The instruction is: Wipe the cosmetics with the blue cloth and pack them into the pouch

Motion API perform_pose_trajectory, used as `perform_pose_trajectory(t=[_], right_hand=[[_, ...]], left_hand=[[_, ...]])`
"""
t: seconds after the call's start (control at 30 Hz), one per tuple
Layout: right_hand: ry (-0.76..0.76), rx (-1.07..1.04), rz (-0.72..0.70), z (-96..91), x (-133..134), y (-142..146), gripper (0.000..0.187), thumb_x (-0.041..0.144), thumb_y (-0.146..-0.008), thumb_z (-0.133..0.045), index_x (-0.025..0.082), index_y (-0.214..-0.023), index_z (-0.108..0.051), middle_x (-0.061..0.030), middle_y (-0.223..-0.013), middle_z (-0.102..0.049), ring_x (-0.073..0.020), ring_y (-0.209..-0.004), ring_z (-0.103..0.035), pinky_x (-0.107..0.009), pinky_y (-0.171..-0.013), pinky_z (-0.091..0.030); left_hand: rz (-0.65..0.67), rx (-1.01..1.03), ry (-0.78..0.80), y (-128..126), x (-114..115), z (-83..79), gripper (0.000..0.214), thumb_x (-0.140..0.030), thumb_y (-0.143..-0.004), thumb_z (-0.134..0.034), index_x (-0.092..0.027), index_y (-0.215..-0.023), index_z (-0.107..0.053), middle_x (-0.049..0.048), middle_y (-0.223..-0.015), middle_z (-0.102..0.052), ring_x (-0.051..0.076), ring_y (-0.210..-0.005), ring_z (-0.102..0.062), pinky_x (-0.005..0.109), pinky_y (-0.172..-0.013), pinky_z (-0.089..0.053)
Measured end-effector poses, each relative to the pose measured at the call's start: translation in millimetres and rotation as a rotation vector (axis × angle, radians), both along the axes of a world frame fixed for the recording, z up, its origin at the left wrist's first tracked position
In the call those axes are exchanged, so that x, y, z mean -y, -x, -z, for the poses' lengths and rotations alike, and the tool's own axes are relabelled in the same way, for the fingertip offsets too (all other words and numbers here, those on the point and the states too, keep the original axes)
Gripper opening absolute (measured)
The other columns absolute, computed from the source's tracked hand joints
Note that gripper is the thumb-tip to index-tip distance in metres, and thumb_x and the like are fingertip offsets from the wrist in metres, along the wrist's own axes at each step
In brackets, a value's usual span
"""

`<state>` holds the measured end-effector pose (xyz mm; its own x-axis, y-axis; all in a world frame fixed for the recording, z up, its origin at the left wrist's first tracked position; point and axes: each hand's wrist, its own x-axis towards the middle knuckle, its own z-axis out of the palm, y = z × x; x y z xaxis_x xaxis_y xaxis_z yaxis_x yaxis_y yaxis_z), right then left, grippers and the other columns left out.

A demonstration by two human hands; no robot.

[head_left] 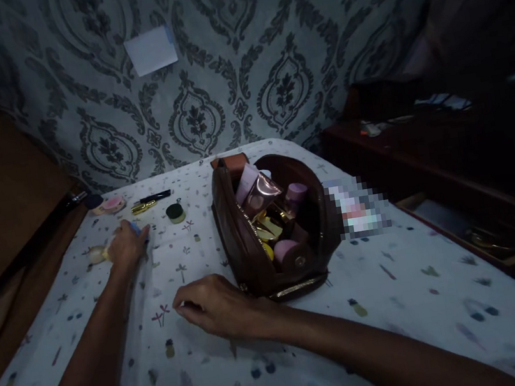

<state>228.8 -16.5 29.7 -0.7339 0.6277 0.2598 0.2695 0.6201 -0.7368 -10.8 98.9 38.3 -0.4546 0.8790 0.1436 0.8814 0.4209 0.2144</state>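
On the left of the table, my left hand (127, 246) is closed around a small blue item (135, 227), mostly hidden by the fingers. A pale yellowish bottle-like thing (97, 254) lies against the outer side of that hand. My right hand (214, 306) rests low over the cloth, loosely curled, with a gap between thumb and forefinger and nothing visible in it. Right behind it stands a brown toiletry bag (231, 242), unzipped. Inside are a pinkish tube (262, 193), a purple-capped container (295, 197), a pink rounded item (286, 251) and gold-coloured pieces (269, 229).
A small dark-lidded jar (175, 213), a gold tube (143, 207), a black tube (156, 196) and a pink round compact (114, 205) lie farther back on the patterned cloth (198, 376). A blurred-out item (356, 207) is right of the bag. Dark furniture (408, 164) borders the right.
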Motion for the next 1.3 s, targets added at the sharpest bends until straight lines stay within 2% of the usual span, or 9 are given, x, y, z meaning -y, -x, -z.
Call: perform_pose_trajectory(t=[0.13,0.27,0.4,0.53,0.67,0.83,1.03,1.17,1.3], right_hand=[[0.252,-0.129,0.116,17.7,-1,5,0.018,0.01,-0.088,-0.06,0.013,-0.098,-0.075,0.0001,-0.071,-0.066,-0.0114,-0.064,-0.057,-0.021,-0.062,-0.043],[0.406,-0.231,0.169,31.1,5,0,0.02,0.013,-0.088,-0.059,0.015,-0.104,-0.071,0.0018,-0.071,-0.061,-0.0113,-0.063,-0.056,-0.02,-0.058,-0.043],[0.498,-0.326,0.229,47.4,4,4,0.022,0.019,-0.092,-0.059,0.016,-0.112,-0.064,-0.0013,-0.087,-0.061,-0.0112,-0.068,-0.061,-0.019,-0.054,-0.045],[0.618,-0.451,0.282,55.6,-4,15,0.033,0.029,-0.094,-0.058,0.021,-0.126,-0.057,-0.0069,-0.114,-0.056,-0.0123,-0.079,-0.066,-0.02,-0.056,-0.051],[0.779,-0.584,0.301,51.5,-9,19,0.035,0.039,-0.1,-0.048,0.026,-0.132,-0.05,-0.0043,-0.106,-0.058,-0.0146,-0.083,-0.063,-0.025,-0.064,-0.056],[0.678,-0.565,0.371,44.5,-7,13,0.023,0.037,-0.1,-0.045,0.02,-0.11,-0.057,-0.0007,-0.089,-0.057,-0.0156,-0.086,-0.056,-0.026,-0.076,-0.05],[0.536,-0.438,0.245,34.6,1,7,0.016,0.03,-0.098,-0.045,0.018,-0.096,-0.055,0.0012,-0.084,-0.055,-0.0142,-0.08,-0.052,-0.026,-0.073,-0.043],[0.471,-0.296,0.149,26.4,4,1,0.013,0.022,-0.095,-0.046,0.019,-0.085,-0.052,0.0036,-0.075,-0.052,-0.0126,-0.072,-0.049,-0.024,-0.067,-0.039],[0.407,-0.222,0.108,21.0,5,-3,0.011,0.017,-0.09,-0.05,0.019,-0.08,-0.049,0.0043,-0.071,-0.05,-0.0122,-0.069,-0.047,-0.024,-0.063,-0.035]], left_hand=[[-0.013,0.067,0.016,5,-9,5.3,0.053,-0.049,-0.082,-0.058,-0.014,-0.121,-0.055,0.0279,-0.112,-0.069,0.045,-0.102,-0.067,0.047,-0.077,-0.05],[0.052,0.153,-0.023,6,0,5.0,0.044,-0.041,-0.075,-0.063,-0.02,-0.113,-0.057,0.0176,-0.104,-0.071,0.037,-0.096,-0.067,0.04,-0.073,-0.05],[0.206,0.358,-0.105,-4,30,8.6,0.047,-0.048,-0.074,-0.063,-0.022,-0.113,-0.056,0.0039,-0.093,-0.069,0.022,-0.081,-0.065,0.029,-0.066,-0.05],[0.385,0.865,-0.19,-23,71,13.5,0.056,-0.05,-0.069,-0.073,-0.023,-0.114,-0.056,-0.003,-0.078,-0.062,0.016,-0.064,-0.058,0.025,-0.059,-0.047],[0.606,0.918,-0.066,-50,103,13.3,0.05,-0.048,-0.075,-0.075,-0.022,-0.114,-0.056,-0.002,-0.082,-0.065,0.017,-0.069,-0.061,0.027,-0.067,-0.05],[0.748,0.698,-0.173,-79,120,18.7,0.034,-0.048,-0.095,-0.052,-0.02,-0.114,-0.058,0.0038,-0.1,-0.068,0.021,-0.09,-0.063,0.032,-0.083,-0.05],[0.806,0.52,-0.352,-79,124,22.4,0.04,-0.043,-0.098,-0.045,-0.019,-0.127,-0.057,0.008,-0.106,-0.063,0.023,-0.098,-0.062,0.034,-0.085,-0.049],[0.913,0.474,-0.34,-75,127,14.8,0.022,-0.036,-0.097,-0.048,-0.02,-0.094,-0.062,0.0035,-0.084,-0.061,0.019,-0.08,-0.059,0.031,-0.075,-0.046],[0.885,0.576,-0.219,-75,125,4.1,0.029,-0.04,-0.096,-0.049,-0.021,-0.074,-0.053,-0.0005,-0.07,-0.054,0.016,-0.068,-0.052,0.028,-0.066,-0.042]])
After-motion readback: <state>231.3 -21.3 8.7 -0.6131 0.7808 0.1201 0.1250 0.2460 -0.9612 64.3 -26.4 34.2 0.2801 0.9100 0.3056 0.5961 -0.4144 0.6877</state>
